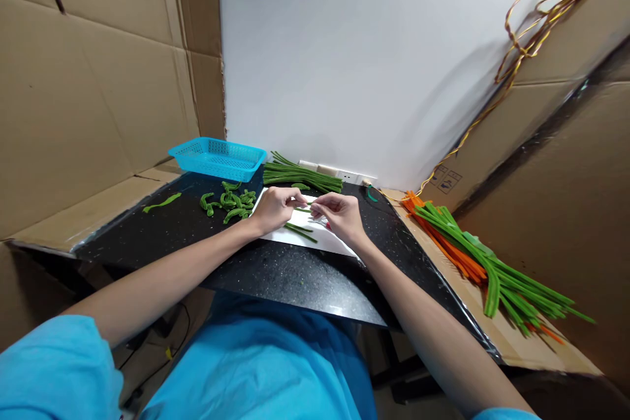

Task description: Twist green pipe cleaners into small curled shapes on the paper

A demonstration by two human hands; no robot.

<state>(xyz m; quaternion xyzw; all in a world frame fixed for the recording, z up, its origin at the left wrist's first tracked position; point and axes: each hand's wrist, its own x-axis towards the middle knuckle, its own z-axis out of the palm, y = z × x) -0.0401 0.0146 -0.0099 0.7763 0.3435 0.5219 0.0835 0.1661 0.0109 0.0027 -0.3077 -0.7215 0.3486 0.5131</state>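
My left hand point(278, 208) and my right hand point(340, 213) are close together over a white sheet point(332, 247), fingertips pinched. Between them is a short dark green pipe cleaner point(309, 203), gripped from both sides and mostly covered by my fingers. On the sheet below lie a few cut green pipe cleaners point(301, 231). Partly hidden under my right hand is a small red and silvery tool point(327, 224), whose kind I cannot make out. Left of the sheet is a heap of curled green pipe cleaner pieces point(238, 203).
A blue plastic basket point(216, 156) stands at the back left. Behind the sheet lies a bundle of green pipe cleaners point(300, 176). Orange strands point(447, 249) and brighter green ones point(512, 275) rest on cardboard at right. A single light green strip point(162, 203) lies far left.
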